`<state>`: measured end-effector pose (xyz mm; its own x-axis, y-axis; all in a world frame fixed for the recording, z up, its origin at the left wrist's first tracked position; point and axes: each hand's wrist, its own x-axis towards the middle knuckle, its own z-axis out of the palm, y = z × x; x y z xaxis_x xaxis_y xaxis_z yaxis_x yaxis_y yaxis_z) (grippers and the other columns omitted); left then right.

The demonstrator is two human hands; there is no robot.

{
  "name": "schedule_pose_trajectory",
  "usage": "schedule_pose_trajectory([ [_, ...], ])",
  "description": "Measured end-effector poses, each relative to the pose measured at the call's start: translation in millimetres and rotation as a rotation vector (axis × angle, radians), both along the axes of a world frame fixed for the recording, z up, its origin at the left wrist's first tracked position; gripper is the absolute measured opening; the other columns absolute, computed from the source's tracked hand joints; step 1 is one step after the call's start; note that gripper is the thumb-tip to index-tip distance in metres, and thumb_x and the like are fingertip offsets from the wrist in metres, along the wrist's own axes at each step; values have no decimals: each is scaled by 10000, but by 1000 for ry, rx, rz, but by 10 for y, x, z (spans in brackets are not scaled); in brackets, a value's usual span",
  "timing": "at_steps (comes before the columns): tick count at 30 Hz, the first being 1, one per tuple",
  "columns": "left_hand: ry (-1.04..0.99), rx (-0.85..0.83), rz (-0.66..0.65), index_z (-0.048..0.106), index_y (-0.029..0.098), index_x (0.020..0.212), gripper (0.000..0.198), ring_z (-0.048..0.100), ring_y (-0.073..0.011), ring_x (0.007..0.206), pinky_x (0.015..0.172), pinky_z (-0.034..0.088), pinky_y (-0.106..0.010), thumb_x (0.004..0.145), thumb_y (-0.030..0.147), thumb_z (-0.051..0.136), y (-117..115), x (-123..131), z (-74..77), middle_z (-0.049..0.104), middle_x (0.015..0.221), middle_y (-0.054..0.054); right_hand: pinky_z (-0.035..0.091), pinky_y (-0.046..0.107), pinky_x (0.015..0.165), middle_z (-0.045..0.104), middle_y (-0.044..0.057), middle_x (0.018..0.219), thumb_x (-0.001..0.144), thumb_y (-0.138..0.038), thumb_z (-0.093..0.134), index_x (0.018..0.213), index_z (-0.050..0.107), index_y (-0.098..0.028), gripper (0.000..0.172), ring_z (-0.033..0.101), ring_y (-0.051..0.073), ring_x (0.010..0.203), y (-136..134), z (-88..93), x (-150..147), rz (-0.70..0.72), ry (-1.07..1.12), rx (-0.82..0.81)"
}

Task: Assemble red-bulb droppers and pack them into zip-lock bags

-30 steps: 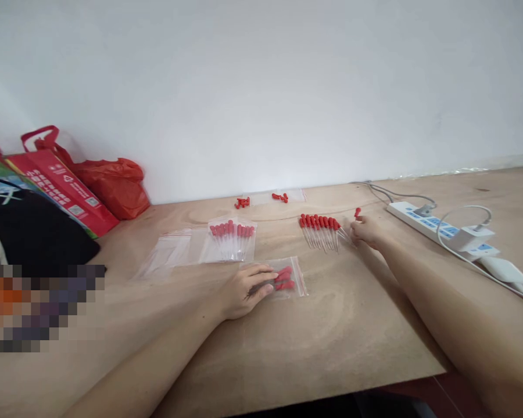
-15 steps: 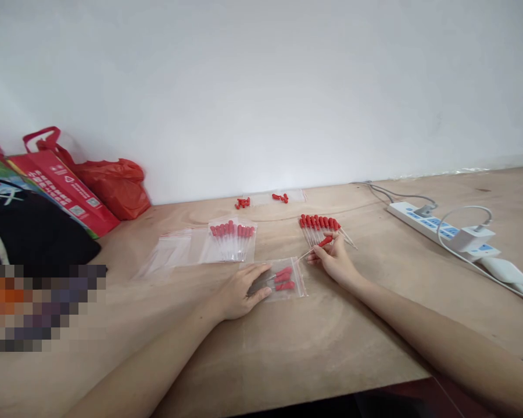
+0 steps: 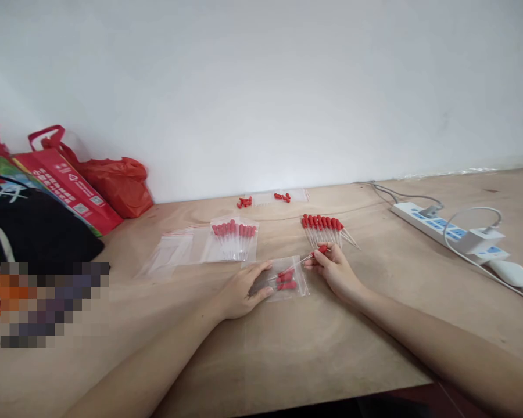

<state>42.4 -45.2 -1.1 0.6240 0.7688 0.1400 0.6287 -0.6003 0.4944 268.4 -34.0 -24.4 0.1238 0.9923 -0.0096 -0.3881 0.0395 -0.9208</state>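
My right hand (image 3: 331, 267) pinches a dropper with a red bulb (image 3: 319, 250). Its thin clear stem points left and reaches over the mouth of a clear zip bag (image 3: 294, 297). Several red-bulbed droppers (image 3: 287, 284) lie inside that bag, bulbs toward the mouth. My left hand (image 3: 242, 290) rests on the bag's left part, thumb and fingers apart and stretched out, covering the stems. Just beyond my right hand, a row of droppers (image 3: 322, 223) lies fanned on the wooden table (image 3: 331, 342).
A filled bag of droppers (image 3: 233, 238) and flat zip bags (image 3: 169, 249) lie left of centre. Loose red bulbs (image 3: 244, 202) sit by the wall. A power strip (image 3: 431, 223) with cables lies right. Red bags (image 3: 113, 180) and a black bag (image 3: 47, 232) stand left.
My right hand has moved slightly nearer, and the dropper's stem tip has moved left over the zip bag. My left hand stays in place on the bag.
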Motion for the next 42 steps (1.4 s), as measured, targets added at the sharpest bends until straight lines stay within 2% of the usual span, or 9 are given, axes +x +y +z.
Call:
schedule_pose_trajectory([
  [4,10,-7,1,305,250,1267,475,456,-181,1107,930,373,-352,828,365,448,5,-2,-8,484,1226,-39,505,279,589,492,-78,645,620,-289,626,843,353,-243,356,581,111,578,57,-10,33,-111,-11,41],
  [6,11,-9,1,305,246,1266,475,458,-179,1104,928,374,-349,828,362,448,5,-1,-4,483,1226,-41,504,279,587,496,-77,646,600,-290,646,834,352,-241,379,581,111,579,69,-20,39,-102,-15,19],
  [14,11,-18,7,313,244,1264,473,459,-193,1105,927,373,-366,824,354,449,2,14,22,486,1226,-51,455,217,470,548,-84,585,529,-361,717,790,336,-218,483,543,80,459,-38,-14,-46,63,-38,-51],
  [23,-9,-21,3,317,245,1261,461,476,-189,1081,914,384,-363,827,329,444,2,17,21,499,1208,-51,292,147,310,450,-90,376,655,-353,601,803,497,-152,271,431,55,310,-9,34,-40,350,-216,-126],
  [29,-10,0,-3,325,241,1260,453,474,-185,1081,917,382,-352,832,336,439,5,15,10,496,1206,-49,249,139,253,485,-102,464,663,-256,568,770,410,-195,201,403,49,264,65,7,-135,223,-344,-85],
  [33,-11,16,-6,326,239,1258,446,467,-182,1089,920,381,-347,836,335,434,12,11,-3,484,1222,-48,302,168,248,526,-58,551,653,-261,577,701,463,-182,146,418,51,283,140,-44,-205,152,-499,-37],
  [35,-8,22,-5,320,238,1263,453,468,-180,1086,917,385,-347,836,333,436,14,10,-1,483,1223,-49,305,169,248,546,-45,571,655,-274,573,725,497,-176,142,412,47,286,148,-52,-218,191,-496,-43],
  [39,-11,48,-43,337,247,1267,453,444,-177,1120,945,368,-352,834,321,445,18,11,11,470,1243,-47,274,167,260,592,-27,606,648,-270,557,793,528,-164,181,347,24,261,142,-4,-170,394,-442,-45],
  [42,6,64,-102,427,280,1221,374,400,-185,1171,977,335,-373,848,298,426,27,8,7,438,1278,-32,319,193,318,578,-23,581,650,-273,547,769,548,-168,158,379,49,306,246,75,40,274,-609,-21],
])
